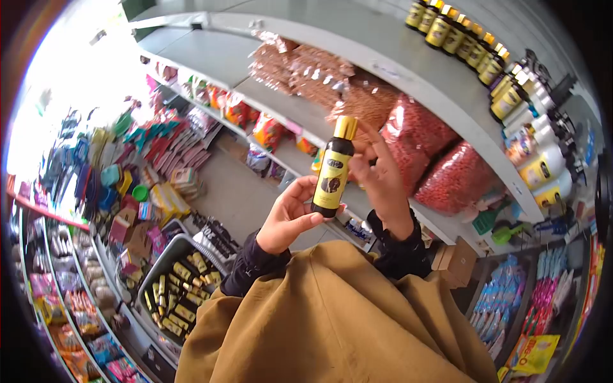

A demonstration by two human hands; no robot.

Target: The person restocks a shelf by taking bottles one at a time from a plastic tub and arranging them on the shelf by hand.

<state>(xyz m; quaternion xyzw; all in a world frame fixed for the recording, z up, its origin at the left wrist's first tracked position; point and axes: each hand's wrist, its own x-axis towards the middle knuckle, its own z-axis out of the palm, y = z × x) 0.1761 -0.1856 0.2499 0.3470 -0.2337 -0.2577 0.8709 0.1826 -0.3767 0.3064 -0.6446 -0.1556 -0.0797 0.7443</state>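
My left hand (288,218) grips a dark bottle (333,171) near its base. The bottle has a gold cap and a yellow label with a dog's picture, and it is tilted slightly to the right. Close beside its upper part is my right hand (382,172), fingers bent and apart; whether a fingertip touches the bottle I cannot make out. Similar bottles (454,37) stand in a row on the top shelf (306,29). More of them lie in a grey basket (148,281) at lower left.
Bags of red pellets (460,175) and brown pellets (319,76) fill the shelf below. White bottles (543,167) stand at the right. A cardboard box (454,263) sits under the shelves. Heaped packets (175,150) cover the left side, with a packed rack (80,306) nearer.
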